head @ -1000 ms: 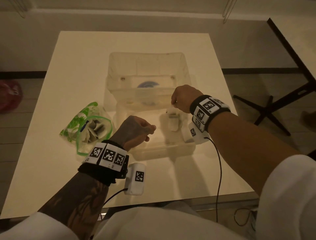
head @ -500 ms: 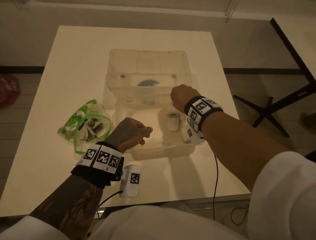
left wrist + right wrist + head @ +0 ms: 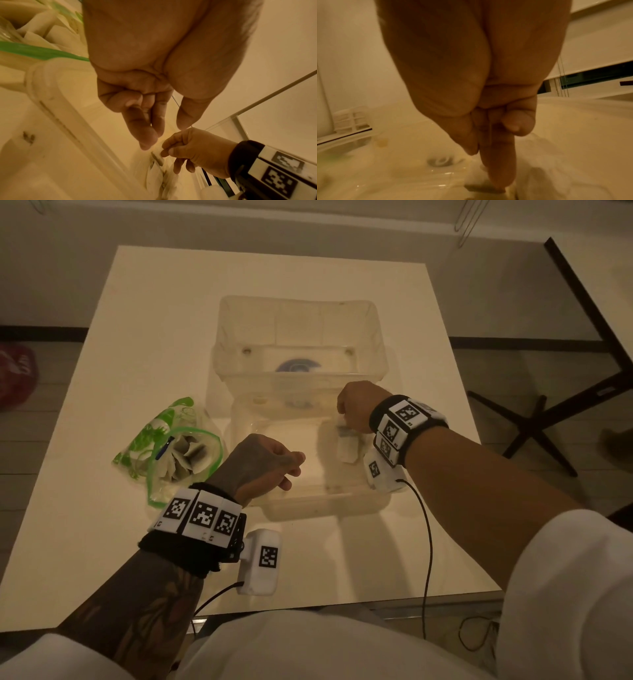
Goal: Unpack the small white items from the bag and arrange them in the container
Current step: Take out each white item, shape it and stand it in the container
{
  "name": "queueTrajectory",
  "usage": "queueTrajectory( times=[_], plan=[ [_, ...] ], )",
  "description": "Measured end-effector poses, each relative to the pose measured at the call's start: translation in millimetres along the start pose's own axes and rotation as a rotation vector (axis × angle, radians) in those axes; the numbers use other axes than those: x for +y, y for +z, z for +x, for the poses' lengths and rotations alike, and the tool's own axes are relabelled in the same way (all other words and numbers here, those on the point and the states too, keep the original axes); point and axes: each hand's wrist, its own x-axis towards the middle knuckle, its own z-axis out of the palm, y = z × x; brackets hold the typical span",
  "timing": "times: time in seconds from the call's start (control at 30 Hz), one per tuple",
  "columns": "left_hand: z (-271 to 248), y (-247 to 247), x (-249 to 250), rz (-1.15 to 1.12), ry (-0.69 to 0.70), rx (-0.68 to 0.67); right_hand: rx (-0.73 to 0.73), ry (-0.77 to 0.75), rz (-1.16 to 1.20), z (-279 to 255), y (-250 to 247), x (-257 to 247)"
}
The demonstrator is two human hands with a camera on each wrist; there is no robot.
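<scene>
A clear plastic container (image 3: 325, 505) sits mid-table. Small white items (image 3: 347, 448) stand against its right wall, also seen as packets (image 3: 154, 175). My right hand (image 3: 342, 422) reaches down there, thumb and index finger pinching the top of one item (image 3: 158, 159). The right wrist view shows my right hand (image 3: 485, 167) with its index finger (image 3: 498, 169) pointing down onto that item. My left hand (image 3: 294, 470) hovers over the container's near-left part, loosely curled and holding nothing (image 3: 164, 134). The green-edged zip bag (image 3: 171, 446) lies left of the container, mouth open, with more white items (image 3: 190, 457) inside.
A second, deeper clear tub (image 3: 298, 313) stands right behind the container, with a blue round thing (image 3: 298, 366) in it. The white table (image 3: 154, 320) ends close to my body. A black table leg and base (image 3: 534, 422) stand on the floor at right.
My right hand has sunk slightly along the container's right wall, still on the white item. The left hand has barely moved.
</scene>
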Motion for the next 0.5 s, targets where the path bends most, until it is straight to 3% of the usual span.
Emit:
queueTrajectory(
  times=[0.5],
  plan=[
    [-2, -2, -4, -0.001, 0.005, -0.002, -0.054, -0.082, -0.074, -13, -4, -3]
  ],
)
